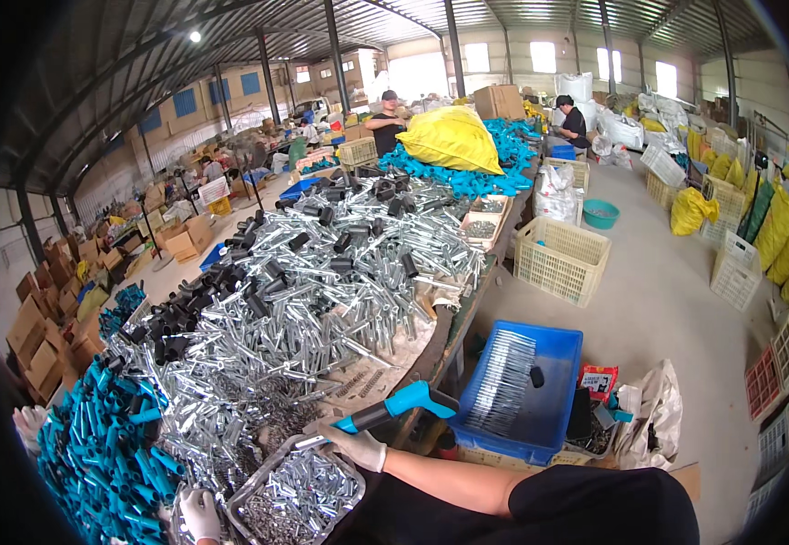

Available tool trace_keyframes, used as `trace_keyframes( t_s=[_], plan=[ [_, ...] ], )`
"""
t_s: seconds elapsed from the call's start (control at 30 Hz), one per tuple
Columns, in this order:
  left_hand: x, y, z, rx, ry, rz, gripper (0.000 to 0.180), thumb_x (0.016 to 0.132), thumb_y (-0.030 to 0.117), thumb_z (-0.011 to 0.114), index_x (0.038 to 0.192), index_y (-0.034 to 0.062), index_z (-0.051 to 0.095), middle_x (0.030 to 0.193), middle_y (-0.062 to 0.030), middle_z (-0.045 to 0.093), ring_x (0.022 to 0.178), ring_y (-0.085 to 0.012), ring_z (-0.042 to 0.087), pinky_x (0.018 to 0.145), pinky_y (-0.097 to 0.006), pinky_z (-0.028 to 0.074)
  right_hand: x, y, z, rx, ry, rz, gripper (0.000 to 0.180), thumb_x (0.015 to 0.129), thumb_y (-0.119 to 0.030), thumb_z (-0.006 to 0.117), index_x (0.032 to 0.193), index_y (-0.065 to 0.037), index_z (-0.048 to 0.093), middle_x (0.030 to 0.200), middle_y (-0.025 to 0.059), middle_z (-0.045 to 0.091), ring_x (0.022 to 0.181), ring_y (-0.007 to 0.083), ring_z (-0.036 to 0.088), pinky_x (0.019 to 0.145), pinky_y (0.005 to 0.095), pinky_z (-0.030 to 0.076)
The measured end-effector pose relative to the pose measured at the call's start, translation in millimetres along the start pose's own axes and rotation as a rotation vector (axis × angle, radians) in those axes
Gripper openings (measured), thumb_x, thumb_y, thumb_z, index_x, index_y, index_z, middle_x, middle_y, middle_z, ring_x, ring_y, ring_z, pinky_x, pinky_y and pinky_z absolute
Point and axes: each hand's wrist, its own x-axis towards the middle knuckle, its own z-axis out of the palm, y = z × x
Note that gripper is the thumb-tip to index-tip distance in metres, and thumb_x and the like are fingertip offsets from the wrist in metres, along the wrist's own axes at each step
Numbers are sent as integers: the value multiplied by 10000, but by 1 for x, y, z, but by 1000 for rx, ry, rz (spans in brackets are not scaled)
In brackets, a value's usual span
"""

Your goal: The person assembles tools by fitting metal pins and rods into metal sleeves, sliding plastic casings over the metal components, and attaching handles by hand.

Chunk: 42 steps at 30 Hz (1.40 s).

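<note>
White knit gloves covered the right hand (354, 446) and left hand (200, 513); the long tool (394, 407) was blue-handled with a black shaft, above shiny silver metal tubes (308, 300), beside bright blue plastic sleeves (94, 445) and a deep blue plastic crate (553, 400)

Bright window daylight, sharp centre, fisheye bending and dark vignette at edges.

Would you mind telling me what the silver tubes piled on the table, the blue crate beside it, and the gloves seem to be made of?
The silver tubes look like bright plated or galvanised steel: shiny grey with glints. The blue crate seems to be moulded plastic, uniformly coloured with a smooth rim. The gloves on the right hand and left hand look like white knitted fabric, matte and soft.
</note>
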Motion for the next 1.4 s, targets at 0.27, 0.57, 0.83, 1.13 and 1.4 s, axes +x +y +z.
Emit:
trace_keyframes(
  t_s=[0.27, 0.57, 0.83, 1.13, 1.4],
  plan=[
    [4, -15, 27, 1, 320, -23, 149, 782, 81, 636, 772, -21, 528, 903, -199, 508, 908, -399, 514, 832, -460, 419, -2, 4, -3, -61, -26, 80, 297, 964, -292, 619, 1113, -38, 659, 985, 19, 672, 841, 88, 617, 719, 261, 518],
    [3, 2, 22, 21, 290, -82, 151, 827, 119, 636, 810, -21, 580, 967, -192, 546, 931, -388, 536, 842, -451, 429, -7, -13, 7, -218, -44, 78, 315, 987, -302, 576, 1114, -28, 666, 978, -6, 657, 827, 61, 572, 725, 229, 468],
    [2, 4, 24, 41, 295, -85, 173, 843, 139, 648, 816, -18, 579, 975, -196, 543, 933, -393, 533, 852, -461, 427, -9, -15, 10, -192, 4, 55, 284, 954, -324, 636, 1029, -53, 676, 898, -23, 647, 760, 53, 582, 680, 228, 490],
    [1, 2, 24, 67, 299, -90, 170, 843, 140, 653, 814, -12, 584, 971, -192, 546, 930, -389, 535, 839, -460, 430, -8, -8, 5, -187, -38, 61, 313, 981, -294, 592, 1126, -27, 664, 993, 2, 663, 839, 69, 593, 731, 241, 493],
    [2, 7, 22, 61, 301, -82, 158, 845, 137, 652, 807, -3, 588, 961, -180, 549, 923, -384, 544, 830, -454, 436, -7, -13, 5, -174, -46, 76, 308, 980, -290, 595, 1121, -27, 670, 993, 3, 663, 856, 72, 596, 737, 243, 493]
  ],
)
